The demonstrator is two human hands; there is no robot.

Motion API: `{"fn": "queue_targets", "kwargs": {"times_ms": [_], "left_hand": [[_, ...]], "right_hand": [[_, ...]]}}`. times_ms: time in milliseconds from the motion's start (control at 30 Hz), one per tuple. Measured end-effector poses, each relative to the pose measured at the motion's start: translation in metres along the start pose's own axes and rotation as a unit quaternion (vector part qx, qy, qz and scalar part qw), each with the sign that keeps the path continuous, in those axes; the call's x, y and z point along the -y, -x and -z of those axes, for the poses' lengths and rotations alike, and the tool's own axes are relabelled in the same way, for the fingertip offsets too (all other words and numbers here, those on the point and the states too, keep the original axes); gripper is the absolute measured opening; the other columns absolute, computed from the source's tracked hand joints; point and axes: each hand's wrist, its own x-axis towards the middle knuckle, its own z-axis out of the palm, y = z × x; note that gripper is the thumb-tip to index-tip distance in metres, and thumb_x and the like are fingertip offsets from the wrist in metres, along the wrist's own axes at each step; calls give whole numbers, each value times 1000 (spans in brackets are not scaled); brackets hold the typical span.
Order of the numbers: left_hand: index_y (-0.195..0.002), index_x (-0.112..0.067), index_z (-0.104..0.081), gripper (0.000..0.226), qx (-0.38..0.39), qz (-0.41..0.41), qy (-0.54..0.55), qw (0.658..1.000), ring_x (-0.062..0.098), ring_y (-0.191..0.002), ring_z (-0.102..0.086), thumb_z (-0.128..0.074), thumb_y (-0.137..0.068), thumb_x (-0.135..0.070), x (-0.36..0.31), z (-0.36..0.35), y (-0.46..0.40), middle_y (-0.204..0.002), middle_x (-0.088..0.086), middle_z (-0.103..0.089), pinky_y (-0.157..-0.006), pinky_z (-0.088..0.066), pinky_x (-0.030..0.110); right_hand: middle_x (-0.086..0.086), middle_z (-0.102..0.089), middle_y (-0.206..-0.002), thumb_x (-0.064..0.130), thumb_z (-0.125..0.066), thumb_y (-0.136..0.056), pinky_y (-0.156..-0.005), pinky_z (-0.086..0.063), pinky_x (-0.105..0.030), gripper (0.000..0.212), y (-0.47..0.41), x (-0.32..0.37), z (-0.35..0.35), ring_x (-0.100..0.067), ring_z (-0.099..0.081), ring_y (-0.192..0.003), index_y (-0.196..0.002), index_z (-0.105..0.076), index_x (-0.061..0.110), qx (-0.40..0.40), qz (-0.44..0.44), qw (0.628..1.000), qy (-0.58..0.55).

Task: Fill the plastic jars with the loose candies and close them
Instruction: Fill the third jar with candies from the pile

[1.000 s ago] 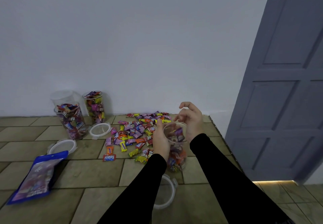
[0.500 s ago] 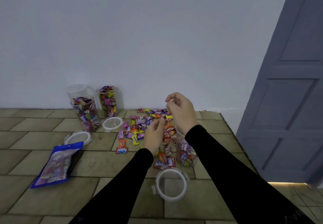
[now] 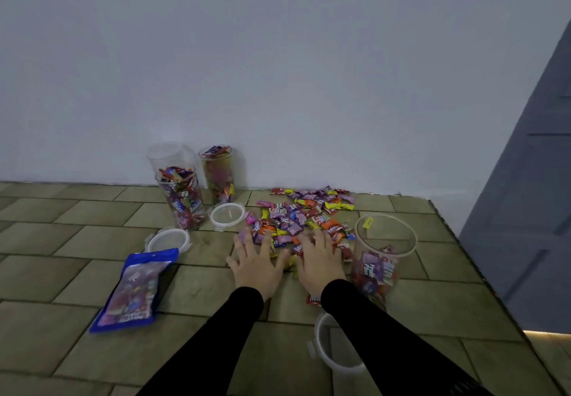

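A pile of loose wrapped candies (image 3: 304,213) lies on the tiled surface near the wall. My left hand (image 3: 255,264) and my right hand (image 3: 319,261) rest flat, fingers spread, on the pile's near edge. To the right of my right hand stands an open clear jar (image 3: 383,259), partly filled with candies. Two full open jars (image 3: 183,198) (image 3: 217,174) stand at the back left, with an empty jar (image 3: 163,156) behind them. One lid (image 3: 335,349) lies under my right forearm.
Two more white-rimmed lids (image 3: 227,212) (image 3: 167,240) lie in front of the full jars. A blue candy bag (image 3: 136,290) lies flat at the left. The tiled surface (image 3: 463,272) ends at the right, beside a grey door (image 3: 531,225). A white wall runs along the back.
Both hands have come down from above the right jar onto the near edge of the candy pile and spread flat. The jar now stands alone to their right.
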Motion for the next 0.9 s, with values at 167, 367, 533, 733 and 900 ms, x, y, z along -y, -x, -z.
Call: {"fn": "queue_targets", "kwargs": {"times_ms": [167,367,533,733,900], "left_hand": [[-154,-36,-5,69,9,-3,-18,1000,34,-148,12,-19,-94,-67,8,-6,-18,-162,7,10,-114,-4,59],[-151,-33,-22,59,-15,-16,0,1000,29,-148,-1,-24,-98,-58,-3,-18,-47,-161,6,-9,-117,-6,51],[-144,-26,-35,54,-53,-54,-90,993,32,-136,-28,-27,-99,-55,-4,-16,-62,-154,12,-22,-106,-29,43],[-130,-19,-43,48,-59,-68,-82,993,29,-120,-46,-29,-99,-54,-1,-19,-78,-137,14,-41,-91,-44,39],[-119,-12,-45,44,-59,-73,-33,995,27,-106,-55,-35,-100,-50,2,-19,-84,-118,10,-52,-79,-45,35]], "right_hand": [[-7,-7,-160,56,-6,-92,-112,-8,-59,64,-13,-7,-19,-32,5,-147,-147,-27,30,10,26,999,35],[-8,-7,-160,57,-14,-97,-113,-12,-59,58,-43,-12,-25,-33,2,-147,-149,-23,33,-6,-6,999,34],[-12,-37,-148,53,-36,-97,-100,-31,-51,50,-61,-10,-32,-33,-38,-131,-140,-41,28,-57,-42,996,52],[-3,-59,-110,46,-48,-95,-79,-43,-40,31,-73,-15,-35,-27,-56,-100,-115,-61,25,-148,-6,989,32],[0,-62,-82,46,-43,-92,-53,-43,-30,35,-78,-17,-37,-22,-60,-75,-87,-69,24,-211,18,977,0]]}}
